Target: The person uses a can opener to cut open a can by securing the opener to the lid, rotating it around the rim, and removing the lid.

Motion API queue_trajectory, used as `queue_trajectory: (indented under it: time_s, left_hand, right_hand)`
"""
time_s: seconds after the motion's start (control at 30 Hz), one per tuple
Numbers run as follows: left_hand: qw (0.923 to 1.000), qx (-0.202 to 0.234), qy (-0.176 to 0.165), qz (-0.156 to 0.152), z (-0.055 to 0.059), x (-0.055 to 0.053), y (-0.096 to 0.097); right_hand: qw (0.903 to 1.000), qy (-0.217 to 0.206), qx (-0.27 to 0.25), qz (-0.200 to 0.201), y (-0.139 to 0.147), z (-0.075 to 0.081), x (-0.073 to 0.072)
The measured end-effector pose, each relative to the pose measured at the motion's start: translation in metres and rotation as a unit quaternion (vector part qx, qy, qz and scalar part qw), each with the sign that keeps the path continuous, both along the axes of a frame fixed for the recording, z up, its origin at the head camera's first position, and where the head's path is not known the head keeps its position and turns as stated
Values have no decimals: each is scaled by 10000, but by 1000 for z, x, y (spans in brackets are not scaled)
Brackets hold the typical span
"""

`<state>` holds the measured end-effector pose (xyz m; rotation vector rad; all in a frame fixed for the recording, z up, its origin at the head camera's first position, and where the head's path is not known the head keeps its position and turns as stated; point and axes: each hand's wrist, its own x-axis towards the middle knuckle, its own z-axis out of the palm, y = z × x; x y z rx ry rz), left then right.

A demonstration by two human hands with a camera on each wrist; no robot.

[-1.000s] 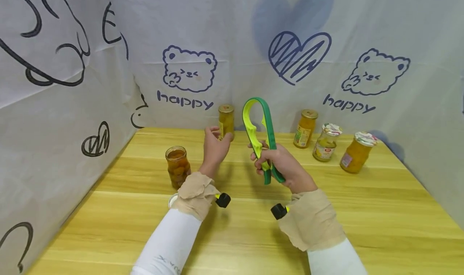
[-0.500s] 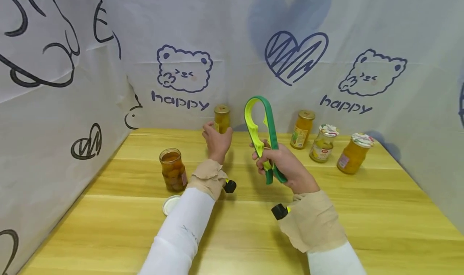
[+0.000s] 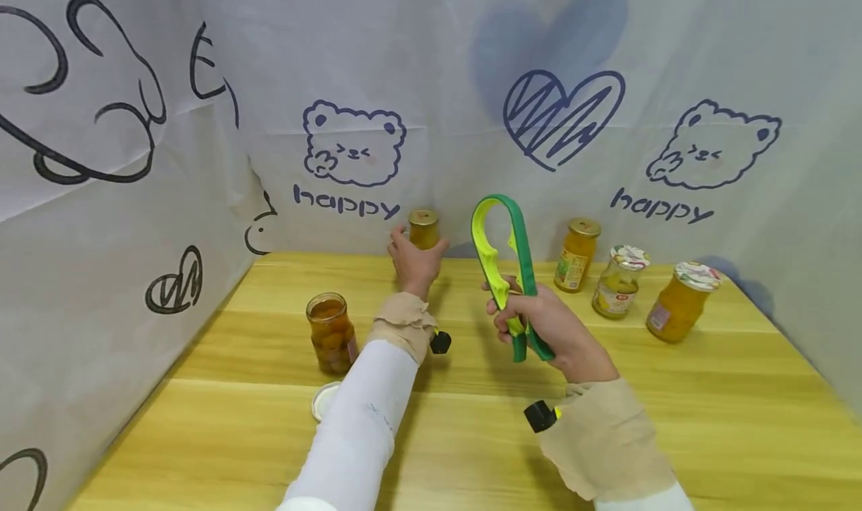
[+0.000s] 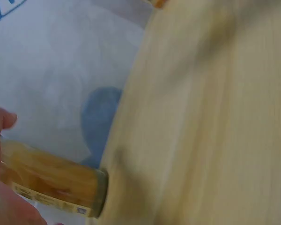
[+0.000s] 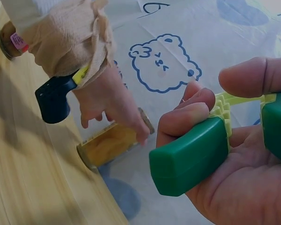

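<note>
The left hand (image 3: 417, 265) is spread wide around the gold-lidded jar (image 3: 424, 230) at the back of the table (image 3: 471, 459); the right hand (image 3: 539, 316) grips a green looped tool (image 3: 523, 249). The jar is probably weighty, rigid and breakable, best held round its glass body.

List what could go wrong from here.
1. The left sleeve runs beside the open jar; pulling back might knock it over.
2. The left hand is at the far jar, grip unclear; it may slip or tip.
3. The opener sticks up from the right hand; it might clip glass if swung.
</note>
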<state>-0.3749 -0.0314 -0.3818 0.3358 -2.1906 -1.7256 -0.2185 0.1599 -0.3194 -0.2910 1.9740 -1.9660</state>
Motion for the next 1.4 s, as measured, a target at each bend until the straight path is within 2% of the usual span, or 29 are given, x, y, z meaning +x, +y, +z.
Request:
queue_trajectory:
  time_s: [0.13,0.2,0.4,0.63,0.77,0.9,1.1,1.4]
  left_hand:
    - [9994,-140,-128,-299,-11,-5,4]
    - [9991,-210,-111,-354,-14,-8,5]
    - [9987,-424,8,-279,-13,-17,4]
    - [9994,-192,-68,-276,-13,-23,-2]
    - [9994,-291,195,-70,-15,-29,-5]
    - [9983,-433,373,-55,-13,-33,-3]
    - [9988,-374,198,-254,-6,-29,-2]
    - [9982,-119,333,-476,-13,-18,-5]
  right_hand:
    - [10000,-14,12,-33,7,-2,-1]
    - [10000,-72,22,-40,8,-3,-1]
    - [10000,-68,-44,-9,6,-5,-4]
    - [9999,-142,-13,39,4,-11,-5]
    - [9998,-192,59,36,3,-14,-6]
    - [9998,-179,42,-60,7,-14,-9]
    - [9999,-94,51,-73,7,-11,-7]
    - [9999,-151,-32,-3,6,-9,-4]
